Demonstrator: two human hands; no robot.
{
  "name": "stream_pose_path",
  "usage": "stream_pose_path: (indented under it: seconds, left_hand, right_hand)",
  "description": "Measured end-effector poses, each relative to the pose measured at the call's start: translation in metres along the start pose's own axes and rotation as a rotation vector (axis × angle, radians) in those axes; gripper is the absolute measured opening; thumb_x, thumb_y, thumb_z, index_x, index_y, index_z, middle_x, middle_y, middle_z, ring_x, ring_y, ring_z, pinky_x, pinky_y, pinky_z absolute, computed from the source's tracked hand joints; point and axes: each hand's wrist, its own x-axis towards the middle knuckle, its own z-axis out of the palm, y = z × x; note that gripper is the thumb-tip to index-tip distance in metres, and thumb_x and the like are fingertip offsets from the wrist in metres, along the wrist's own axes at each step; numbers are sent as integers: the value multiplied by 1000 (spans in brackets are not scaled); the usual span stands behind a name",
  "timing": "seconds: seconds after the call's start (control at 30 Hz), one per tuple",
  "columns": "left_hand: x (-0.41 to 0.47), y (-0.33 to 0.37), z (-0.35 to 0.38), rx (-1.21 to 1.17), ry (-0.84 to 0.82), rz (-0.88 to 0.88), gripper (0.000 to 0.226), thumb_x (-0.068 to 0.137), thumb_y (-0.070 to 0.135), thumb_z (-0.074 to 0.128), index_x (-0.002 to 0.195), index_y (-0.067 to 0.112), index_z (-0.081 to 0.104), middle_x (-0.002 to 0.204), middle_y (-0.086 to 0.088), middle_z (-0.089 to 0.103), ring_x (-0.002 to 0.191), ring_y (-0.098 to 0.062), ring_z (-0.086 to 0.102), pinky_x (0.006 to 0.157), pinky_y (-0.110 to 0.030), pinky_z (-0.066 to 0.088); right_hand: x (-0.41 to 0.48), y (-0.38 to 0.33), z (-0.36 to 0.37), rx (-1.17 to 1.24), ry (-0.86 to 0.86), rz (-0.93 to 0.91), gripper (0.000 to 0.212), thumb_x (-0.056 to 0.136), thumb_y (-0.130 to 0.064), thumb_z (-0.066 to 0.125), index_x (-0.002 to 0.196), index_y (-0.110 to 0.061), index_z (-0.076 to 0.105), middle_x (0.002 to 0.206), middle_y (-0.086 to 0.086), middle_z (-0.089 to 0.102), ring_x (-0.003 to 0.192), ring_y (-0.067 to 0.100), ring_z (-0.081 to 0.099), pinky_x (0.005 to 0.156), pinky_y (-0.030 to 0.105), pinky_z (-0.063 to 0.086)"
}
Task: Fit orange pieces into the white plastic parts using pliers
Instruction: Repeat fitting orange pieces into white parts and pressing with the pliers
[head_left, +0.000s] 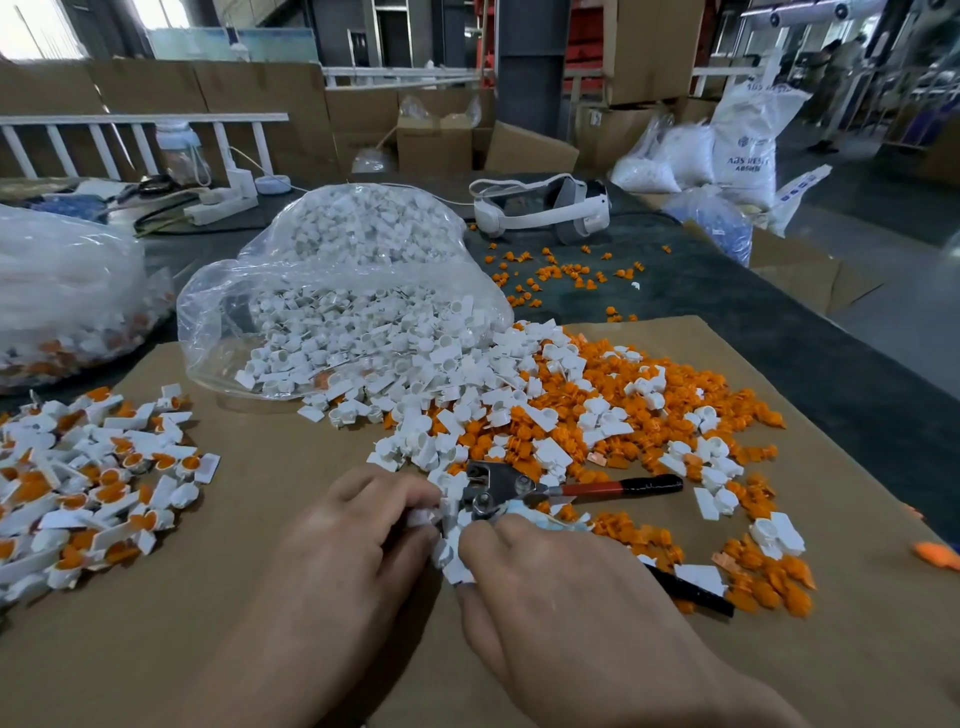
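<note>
A white plastic part (422, 517) is pinched in the curled fingertips of the left hand (353, 540) and is held right against the metal head of the pliers (511, 488), which lie just beyond the fingertips of both hands. The right hand (571, 603) is laid back-up over the near side of the tool, with its fingertips set among a few white pieces just beside the left hand's fingers. The lower black handle is seen coming out from beneath the right hand on its right side. The upper red and black handle stands free beyond the knuckles, pointing away to the right. Whether the right hand's fingers are closed round the lower handle cannot be told, since its underside is hidden.

Beyond both hands and spreading to the right of the right hand, a loose heap of orange pieces (613, 415) is mixed with loose white parts (447, 384). Further beyond the left hand, a clear plastic bag (322, 291) is slumped open, with more white parts spilled from its mouth. Well to the left of the left hand, a separate pile of assembled parts (98, 483) is gathered, white with orange showing inside. Everything near the hands is laid on a cardboard sheet (270, 623) spread over the dark worktop (753, 312). Far beyond the right hand, a white headset (545, 208) is set down
</note>
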Motion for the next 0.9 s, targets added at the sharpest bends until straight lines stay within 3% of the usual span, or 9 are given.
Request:
stream_pose_path:
  seconds: [0.07,0.17,0.37,0.5,0.57,0.67,0.73,0.8,0.9]
  left_hand:
    - [-1,3,-2,-37,47,-1,7,94,32,65,96,39,68,96,22,61,101,8,52,79,-4,37]
    - [-1,6,-4,-76,84,11,15,99,40,53,97,37,68,97,20,63,102,7,54,80,-2,35]
    - [-2,11,-5,-166,32,-88,21,85,47,48,96,44,66,98,26,64,101,10,54,78,-3,37]
    - [-3,15,-10,-301,-23,-210,31,77,63,41,99,52,60,80,17,70,75,-1,65,59,-16,48]
    - [-2,17,-11,-428,-39,-287,32,72,65,50,93,46,65,67,4,71,54,-7,64,48,-15,47]
    - [2,14,-14,-697,-41,-412,38,60,63,75,79,30,71,58,-13,68,42,-19,57,42,-23,46]
    - [3,11,-15,-793,-81,-465,43,54,56,90,76,24,72,62,-20,68,44,-25,57,41,-27,46]
    - [3,11,-13,-873,-89,-486,37,52,41,93,73,20,71,68,-26,68,49,-30,63,41,-30,48]
    - [2,11,-8,-932,-49,-475,28,52,33,82,74,19,72,76,-25,71,57,-32,69,44,-33,52]
  right_hand:
    - [0,0,-2,52,39,-14,21,100,-34,36,110,-20,46,92,2,50,73,20,43,50,29,25]
    - [2,2,-7,151,16,2,19,101,-34,35,114,-23,43,93,-2,45,77,17,41,55,28,28]
    - [2,2,-4,86,-45,-20,25,102,-29,34,125,-23,40,107,3,48,92,25,52,68,33,34]
    - [1,1,-3,95,-39,-28,33,98,-26,40,131,-28,38,102,2,45,79,20,41,60,30,33]
    - [0,1,0,48,-84,-7,33,88,-26,52,120,-30,55,81,0,41,62,17,37,44,22,18]
    - [-3,2,3,-31,-36,1,20,61,-32,73,81,-30,70,62,-5,36,44,12,35,45,17,-1]
    - [-4,1,6,5,-78,-38,19,66,-29,77,82,-24,68,64,-3,37,51,12,36,40,19,13]
    - [-1,1,6,13,-102,-42,16,88,-19,61,103,-16,60,79,2,34,69,18,37,51,30,31]
    - [-2,4,6,56,-90,-51,20,100,-16,39,119,-14,47,91,4,31,83,20,34,64,33,33]
